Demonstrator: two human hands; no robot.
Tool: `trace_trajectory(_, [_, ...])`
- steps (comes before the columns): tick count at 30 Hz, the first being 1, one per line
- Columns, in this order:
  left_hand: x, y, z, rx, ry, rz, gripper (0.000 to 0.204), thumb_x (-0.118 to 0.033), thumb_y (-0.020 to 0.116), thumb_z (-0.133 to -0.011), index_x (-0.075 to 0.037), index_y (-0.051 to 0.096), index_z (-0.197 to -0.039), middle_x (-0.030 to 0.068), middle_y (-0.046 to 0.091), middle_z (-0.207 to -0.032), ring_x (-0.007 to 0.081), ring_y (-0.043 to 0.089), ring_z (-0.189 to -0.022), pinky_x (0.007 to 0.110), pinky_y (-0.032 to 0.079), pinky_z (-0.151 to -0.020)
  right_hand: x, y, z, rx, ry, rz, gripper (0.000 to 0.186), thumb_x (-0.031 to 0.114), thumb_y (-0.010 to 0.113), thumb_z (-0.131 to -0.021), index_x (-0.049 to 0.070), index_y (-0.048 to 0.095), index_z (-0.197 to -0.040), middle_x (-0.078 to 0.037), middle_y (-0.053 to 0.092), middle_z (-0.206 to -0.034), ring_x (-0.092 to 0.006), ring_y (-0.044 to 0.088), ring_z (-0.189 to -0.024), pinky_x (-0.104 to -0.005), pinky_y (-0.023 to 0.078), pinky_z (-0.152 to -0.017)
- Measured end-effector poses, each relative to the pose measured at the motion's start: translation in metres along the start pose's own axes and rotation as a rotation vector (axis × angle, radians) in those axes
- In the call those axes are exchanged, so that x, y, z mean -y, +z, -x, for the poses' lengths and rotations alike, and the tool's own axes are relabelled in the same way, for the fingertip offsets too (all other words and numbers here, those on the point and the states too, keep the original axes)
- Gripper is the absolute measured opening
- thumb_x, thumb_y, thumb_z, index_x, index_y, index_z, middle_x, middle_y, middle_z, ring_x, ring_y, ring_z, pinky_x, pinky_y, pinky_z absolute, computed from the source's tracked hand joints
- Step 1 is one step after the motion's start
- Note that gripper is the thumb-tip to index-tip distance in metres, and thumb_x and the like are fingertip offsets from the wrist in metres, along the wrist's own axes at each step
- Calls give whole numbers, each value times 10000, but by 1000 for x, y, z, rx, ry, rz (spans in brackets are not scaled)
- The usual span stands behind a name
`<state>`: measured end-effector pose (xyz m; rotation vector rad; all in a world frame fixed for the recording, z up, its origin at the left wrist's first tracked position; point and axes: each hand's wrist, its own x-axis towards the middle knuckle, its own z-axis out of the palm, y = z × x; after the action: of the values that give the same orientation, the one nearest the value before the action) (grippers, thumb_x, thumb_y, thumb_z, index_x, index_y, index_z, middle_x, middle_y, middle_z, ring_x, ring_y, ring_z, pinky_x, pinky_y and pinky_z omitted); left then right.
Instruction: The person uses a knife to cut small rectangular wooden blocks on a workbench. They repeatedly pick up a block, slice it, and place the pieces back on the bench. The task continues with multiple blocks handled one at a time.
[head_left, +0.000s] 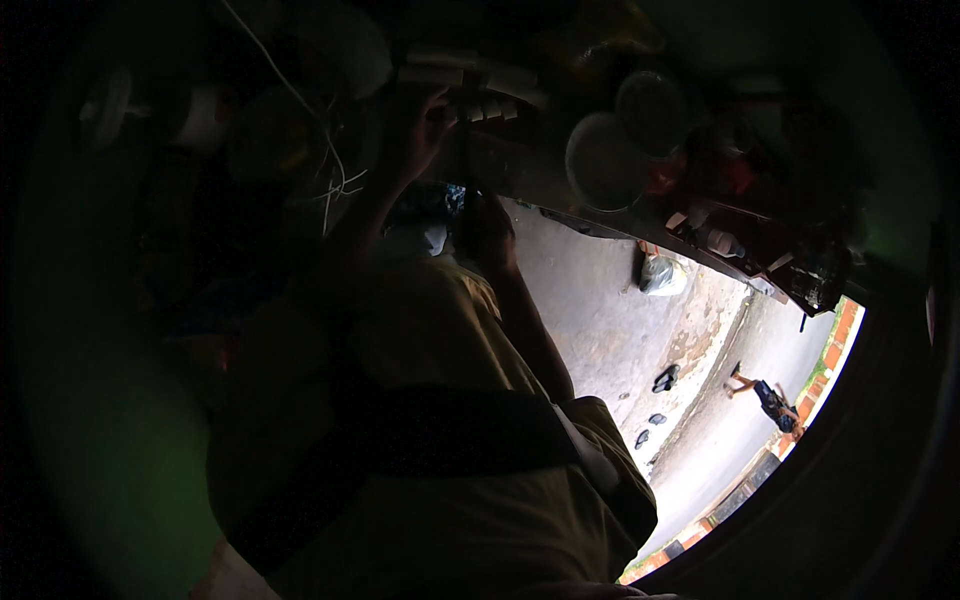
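In deep shade at the far side, my left hand (425, 118) rests on a work surface with its fingers curled at one end of a row of short pale pieces (490, 111). What lies between the fingertips is too dark to make out. Just beyond are a long pale stick (432, 75) and another pale stick (516, 88), both lying flat. Nearer my body, my right hand (487, 236) is below the surface's near edge, closed and almost black in shadow. Anything in its grip is hidden.
Two round pale dishes, one nearer (606, 162) and one farther (652, 108), stand right of the pieces. A dark rack with a bottle (722, 243) is farther right. White cord (300, 100) hangs at left. Outside are a plastic bag (662, 275), sandals (666, 378) and a person (775, 405).
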<state>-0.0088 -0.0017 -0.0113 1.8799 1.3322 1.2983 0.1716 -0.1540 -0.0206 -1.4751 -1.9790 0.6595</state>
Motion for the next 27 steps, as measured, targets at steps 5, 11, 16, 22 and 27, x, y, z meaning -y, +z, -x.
trace_trajectory(5, [-10,-6,-5,16,85,-128,569,-19,800,-888,-70,588,-1414,140,734,-1191,304,701,-1146,429,572,-956,10,-24,-1,60,339,-626,349,89,657,-955,16,670,-1296,-216,646,-1370,-373,667,-1181,-439,558,-1041])
trace_trajectory(11, [17,2,8,56,33,118,596,23,799,-875,-75,583,-1422,123,718,-1294,300,678,-1234,441,526,-1073,3,-74,21,158,310,-474,409,87,655,-996,70,660,-1404,-85,754,-1099,-221,699,-786,-373,561,-695])
trace_trajectory(16, [30,-2,16,79,85,42,533,-20,793,-914,-79,598,-1407,128,723,-1285,286,686,-1219,417,528,-1064,-4,-108,23,153,165,38,456,43,696,-895,125,714,-1344,-151,728,-1072,-335,728,-852,-416,588,-725])
trace_trajectory(22, [14,-20,-9,208,-37,27,422,-113,768,-965,-93,638,-1365,132,736,-1212,288,704,-1152,411,550,-1011,-29,-84,-14,-41,-47,202,249,102,722,-892,79,737,-1139,-168,718,-1084,-372,691,-1000,-476,594,-834])
trace_trajectory(27, [4,-8,-11,180,-215,35,390,-104,762,-950,-84,669,-1328,170,724,-1202,323,730,-1066,404,588,-942,-61,-49,-49,-154,-123,204,219,100,701,-897,35,722,-1105,-198,707,-1119,-389,679,-996,-483,583,-876])
